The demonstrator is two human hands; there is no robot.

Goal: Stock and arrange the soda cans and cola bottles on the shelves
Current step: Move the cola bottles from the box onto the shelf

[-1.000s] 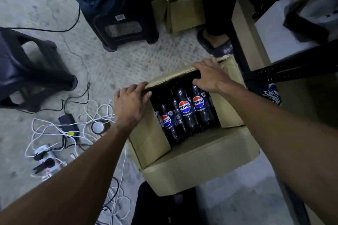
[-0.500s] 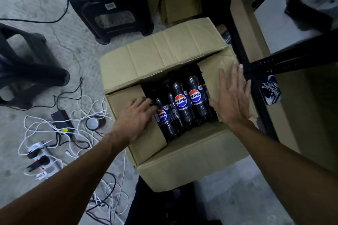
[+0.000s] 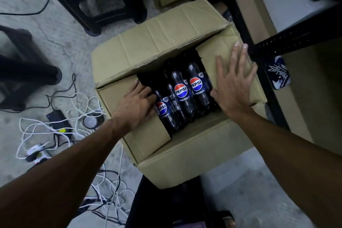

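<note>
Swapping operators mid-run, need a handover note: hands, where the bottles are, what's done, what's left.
Left hand: resting on the left flap, fingertips over its inner edge beside the bottles; grip unclear.
Right hand: flat, fingers straight, on the right flap.
Cola bottles: all visible ones are inside the cardboard box on the floor, next to the black shelf rack.
Done: box is open.
Left: take the bottles out and shelve them. No cans in view.

Shop stockrm / back rm: rough grey concrete floor (image 3: 46, 29), brown cardboard carton (image 3: 185, 153) w/ black plastic Pepsi cola bottles (image 3: 182, 96), beside black perforated metal shelf rack (image 3: 296, 36).
</note>
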